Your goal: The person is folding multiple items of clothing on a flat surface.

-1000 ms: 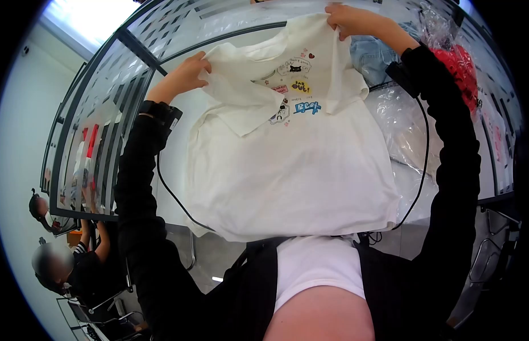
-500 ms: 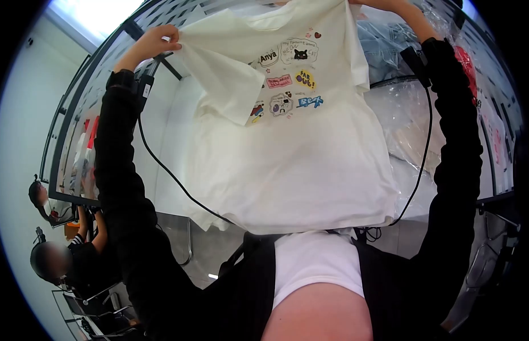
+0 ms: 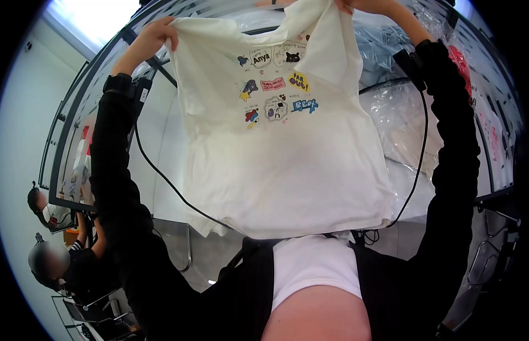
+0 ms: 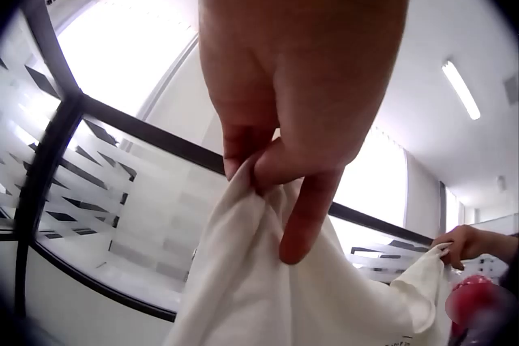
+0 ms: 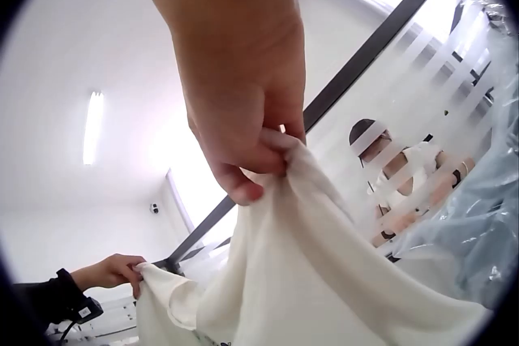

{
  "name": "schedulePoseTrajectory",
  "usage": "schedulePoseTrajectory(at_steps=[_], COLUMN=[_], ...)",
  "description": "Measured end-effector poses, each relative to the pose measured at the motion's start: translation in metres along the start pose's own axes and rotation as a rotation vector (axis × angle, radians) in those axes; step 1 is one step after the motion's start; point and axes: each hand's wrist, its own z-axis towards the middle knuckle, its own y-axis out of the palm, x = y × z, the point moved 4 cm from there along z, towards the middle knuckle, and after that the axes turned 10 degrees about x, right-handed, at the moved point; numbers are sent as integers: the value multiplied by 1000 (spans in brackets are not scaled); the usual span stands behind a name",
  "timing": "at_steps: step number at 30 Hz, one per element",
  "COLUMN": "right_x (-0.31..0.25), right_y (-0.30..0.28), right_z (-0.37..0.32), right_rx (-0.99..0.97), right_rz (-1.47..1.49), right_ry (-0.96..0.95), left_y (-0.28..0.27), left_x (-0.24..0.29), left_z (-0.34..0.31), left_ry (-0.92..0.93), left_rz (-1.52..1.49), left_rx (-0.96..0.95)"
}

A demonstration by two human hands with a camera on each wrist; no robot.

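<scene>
A white T-shirt [image 3: 287,165] with small colourful cartoon prints and lettering on its chest hangs between both hands, its hem toward the person's body. My left hand [image 3: 148,43] pinches one shoulder at the upper left; the left wrist view shows the cloth bunched between thumb and fingers of the hand [image 4: 284,135]. At the top edge of the head view, my right hand [image 3: 361,4] grips the other shoulder, and the right wrist view shows that hand [image 5: 243,127] pinching the fabric [image 5: 300,265]. The right sleeve folds inward over part of the print.
Clear plastic bags [image 3: 401,131] with folded clothes lie on the table at the right, beside pale blue denim [image 3: 384,48] and a red bagged item [image 3: 461,68]. A dark-framed glass partition [image 3: 65,142] stands at left and behind. Another person [image 3: 77,258] sits at lower left.
The left hand moved outward to the left and up, the right hand up, stretching the shirt's shoulders. The left sleeve flap swung off the print, which now shows more fully.
</scene>
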Motion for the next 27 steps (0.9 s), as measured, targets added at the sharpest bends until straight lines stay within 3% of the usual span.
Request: schedulePoseTrajectory(at_steps=[1, 2, 5, 6, 9, 14, 17, 18, 21, 23, 27], right_x=[-4, -7, -13, -9, -2, 9, 7, 10, 4, 11, 14], right_y=[5, 7, 12, 15, 15, 27, 27, 28, 30, 35, 42], right_z=[1, 0, 3, 3, 0, 0, 6, 7, 5, 4, 2], right_rx=[-82, -42, -68, -90, 74, 171, 110, 106, 186, 138, 72], right_rz=[28, -73, 125, -94, -66, -182, -146, -192, -315, -162, -107], right_ry=[-3, 8, 216, 44, 36, 223, 206, 146, -42, 29, 92], left_y=[7, 14, 20, 18, 16, 19, 25, 30, 41, 44, 59], left_x=[-3, -10, 2, 3, 7, -6, -9, -10, 12, 32, 47], left_z=[-3, -5, -7, -7, -12, -18, -24, -25, -39, -49, -69], left_ry=[52, 91, -28, 4, -46, -62, -189, -56, -250, -420, -506], left_rz=[15, 76, -114, -121, -134, -188, -266, -389, -628, -730, -888], left_rx=[33, 96, -13, -64, 44, 131, 10, 5, -234, -495, -598])
